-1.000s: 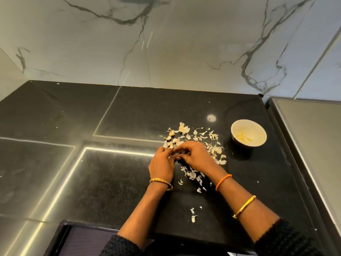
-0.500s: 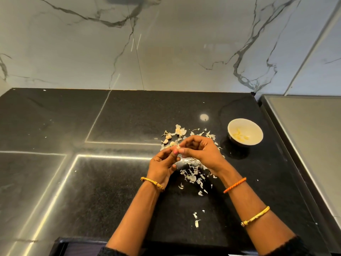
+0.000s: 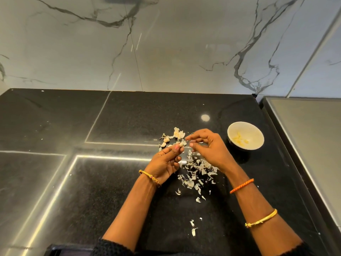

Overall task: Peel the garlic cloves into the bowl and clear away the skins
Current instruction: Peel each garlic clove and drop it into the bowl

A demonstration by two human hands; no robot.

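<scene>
1. Peeling is the step in hand: the left hand (image 3: 166, 163) pinches a garlic clove (image 3: 182, 143) between thumb and fingertips, lifted above the black counter (image 3: 114, 182).
2. The right hand (image 3: 208, 148) hovers just beside the clove with its fingers curled toward it. Whether it pinches a shred of skin I cannot tell, as the fingertips are too small to read.
3. A white bowl (image 3: 258, 143) stands to the right, near that hand, with a few peeled cloves (image 3: 239, 140) already inside.
4. Several unpeeled cloves (image 3: 166, 139) lie beyond the hands, at the far edge of the mess.
5. Loose skins (image 3: 195, 172) are scattered between and below the wrists, so clearing has not begun.
6. Next, I judge, the remaining skin must come off before the clove goes to the bowl. That calls for a light pull, since the skin is thin and tears easily.
</scene>
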